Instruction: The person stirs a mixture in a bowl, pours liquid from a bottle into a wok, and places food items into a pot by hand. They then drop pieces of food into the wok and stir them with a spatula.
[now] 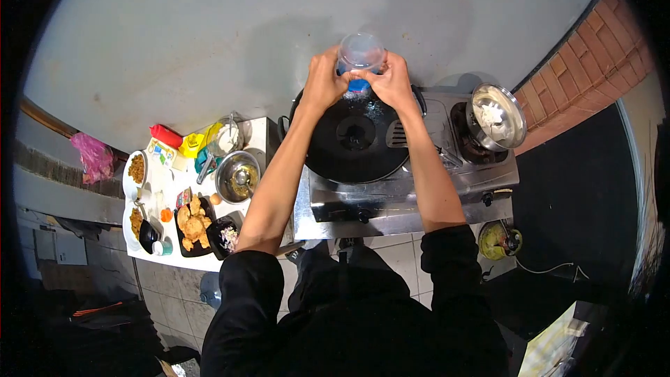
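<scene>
My left hand (324,82) and my right hand (392,85) are both closed around a clear round plastic container (362,49), one on each side, with the thumbs near each other at its front. Blue shows on its lower part, partly hidden by my fingers. It is held over the far rim of a large black wok (328,143), which stands on the stove. A little liquid glistens at the wok's middle and far side. Beside my right forearm, a slotted spatula (397,135) rests with its head inside the wok.
A steel bowl (516,117) with white contents sits over the right burner of the steel stove (412,209). On the white side table (202,262) are a metal bowl (227,175), fried pieces (193,225) on a black tray, and plates of food. A grey wall (230,21) stands behind.
</scene>
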The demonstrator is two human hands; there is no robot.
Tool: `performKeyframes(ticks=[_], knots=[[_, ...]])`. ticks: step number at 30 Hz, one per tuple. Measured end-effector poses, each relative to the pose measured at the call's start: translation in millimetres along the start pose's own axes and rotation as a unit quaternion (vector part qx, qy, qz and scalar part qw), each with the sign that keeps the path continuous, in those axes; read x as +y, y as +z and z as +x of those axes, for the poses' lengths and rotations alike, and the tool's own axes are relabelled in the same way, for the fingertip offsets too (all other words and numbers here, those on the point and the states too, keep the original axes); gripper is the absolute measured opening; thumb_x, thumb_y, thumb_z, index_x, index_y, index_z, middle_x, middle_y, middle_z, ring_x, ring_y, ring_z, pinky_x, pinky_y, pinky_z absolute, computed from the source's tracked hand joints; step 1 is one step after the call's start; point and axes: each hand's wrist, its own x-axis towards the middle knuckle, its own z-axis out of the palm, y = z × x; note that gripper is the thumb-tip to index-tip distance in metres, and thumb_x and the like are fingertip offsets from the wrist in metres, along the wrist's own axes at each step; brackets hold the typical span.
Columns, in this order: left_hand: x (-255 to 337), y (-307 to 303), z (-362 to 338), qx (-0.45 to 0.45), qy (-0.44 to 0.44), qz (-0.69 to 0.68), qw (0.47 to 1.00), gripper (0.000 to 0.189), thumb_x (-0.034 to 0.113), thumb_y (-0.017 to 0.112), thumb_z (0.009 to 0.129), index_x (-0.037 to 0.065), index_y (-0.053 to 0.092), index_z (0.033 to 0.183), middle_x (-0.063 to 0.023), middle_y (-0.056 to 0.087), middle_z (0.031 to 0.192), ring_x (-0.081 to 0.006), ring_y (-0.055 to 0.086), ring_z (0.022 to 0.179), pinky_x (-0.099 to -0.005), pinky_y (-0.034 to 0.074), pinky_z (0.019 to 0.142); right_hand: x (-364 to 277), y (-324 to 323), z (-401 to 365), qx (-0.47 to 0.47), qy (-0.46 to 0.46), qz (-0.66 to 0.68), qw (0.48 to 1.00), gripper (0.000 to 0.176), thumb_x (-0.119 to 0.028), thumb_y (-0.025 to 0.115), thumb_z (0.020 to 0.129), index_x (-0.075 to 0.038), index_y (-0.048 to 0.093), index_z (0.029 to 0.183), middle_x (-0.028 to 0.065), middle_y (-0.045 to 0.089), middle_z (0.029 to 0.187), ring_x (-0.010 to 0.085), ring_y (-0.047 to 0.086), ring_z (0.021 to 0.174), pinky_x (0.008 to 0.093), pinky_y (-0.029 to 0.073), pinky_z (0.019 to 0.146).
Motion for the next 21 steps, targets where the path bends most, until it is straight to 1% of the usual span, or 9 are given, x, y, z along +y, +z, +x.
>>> performKeyframes(ticks=[4,6,7,10,13,16,18,19,21], knots=[[8.4,6.8,2.1,-0.008,-0.013,-0.024,1.000,0.045,0.000,0.078,0.060,-0.002,0.061,0.102,-0.0220,0.063,0.078,-0.0357,0.058,0.063,-0.0383,0.046,0.061,-7.4,-9.6,-4.8,0.000,0.048,0.000,0.999,0.034,0.003,0.076,0.070,0.005,0.061,0.100,0.0091,0.067,0.095,0.0156,0.062,0.092,0.0310,0.048,0.083],[13.2,8.9,4.9,0.007,0.089,0.003,0.996,0.041,0.011,0.082,0.064,-0.003,0.063,0.097,-0.0201,0.067,0.084,-0.0306,0.064,0.068,-0.0359,0.048,0.063,-13.1,-14.1,-7.8,0.022,-0.009,0.010,1.000,0.032,0.002,0.076,0.069,0.005,0.062,0.099,0.0090,0.068,0.093,0.0139,0.062,0.089,0.0308,0.049,0.081],[15.4,8.9,6.4,0.004,0.094,-0.001,0.996,0.041,0.011,0.082,0.064,-0.003,0.063,0.097,-0.0201,0.067,0.084,-0.0306,0.064,0.068,-0.0359,0.048,0.063,-13.1,-18.3,-8.0,0.027,-0.011,0.007,1.000,0.032,0.002,0.076,0.069,0.005,0.062,0.099,0.0090,0.068,0.093,0.0139,0.062,0.089,0.0308,0.049,0.081],[24.1,12.4,5.6,-0.063,0.029,-0.047,0.996,0.043,0.014,0.083,0.063,-0.003,0.063,0.097,-0.0193,0.068,0.085,-0.0324,0.065,0.073,-0.0371,0.049,0.068,-9.5,-32.3,-11.2,0.012,0.006,-0.056,0.998,0.032,0.002,0.077,0.071,0.003,0.062,0.100,0.0084,0.067,0.095,0.0136,0.062,0.091,0.0308,0.050,0.084],[29.7,22.0,7.8,-0.067,-0.027,0.028,0.997,0.044,0.014,0.083,0.063,-0.002,0.063,0.099,-0.0182,0.068,0.086,-0.0347,0.066,0.084,-0.0381,0.049,0.074,-19.7,-40.3,-12.1,0.022,0.047,-0.098,0.994,0.038,-0.001,0.078,0.068,0.004,0.062,0.102,0.0102,0.068,0.095,0.0133,0.061,0.089,0.0304,0.049,0.081],[30.9,25.4,6.1,-0.065,0.006,-0.047,0.997,0.041,-0.002,0.078,0.061,-0.002,0.061,0.098,-0.0203,0.066,0.084,-0.0391,0.064,0.077,-0.0402,0.049,0.068,-34.0,-41.7,-20.1,0.030,0.006,-0.095,0.995,0.036,-0.003,0.079,0.068,0.004,0.062,0.099,0.0083,0.068,0.089,0.0130,0.061,0.084,0.0301,0.049,0.077],[39.7,23.4,4.6,-0.043,0.077,-0.058,0.994,0.038,-0.002,0.077,0.062,-0.002,0.062,0.096,-0.0200,0.066,0.085,-0.0403,0.064,0.085,-0.0399,0.049,0.072,-40.0,-40.6,-22.6,0.040,-0.041,-0.043,0.997,0.033,-0.005,0.079,0.068,0.002,0.063,0.096,0.0072,0.067,0.080,0.0122,0.060,0.074,0.0312,0.049,0.069],[44.6,19.9,3.1,-0.062,0.051,-0.083,0.993,0.041,-0.004,0.077,0.061,-0.001,0.061,0.099,-0.0211,0.066,0.091,-0.0405,0.062,0.093,-0.0406,0.049,0.077,-42.2,-44.0,-23.3,0.045,-0.042,-0.051,0.997,0.033,-0.005,0.079,0.068,0.002,0.063,0.096,0.0072,0.067,0.080,0.0122,0.060,0.074,0.0312,0.049,0.069],[37.8,28.5,-1.4,-0.065,0.029,-0.111,0.991,0.044,-0.004,0.077,0.061,-0.001,0.061,0.101,-0.0211,0.066,0.093,-0.0398,0.062,0.094,-0.0408,0.049,0.078,-44.3,-47.8,-28.0,0.012,0.053,-0.176,0.983,0.036,0.001,0.076,0.072,0.003,0.061,0.105,0.0071,0.067,0.096,0.0109,0.061,0.089,0.0292,0.050,0.083]])
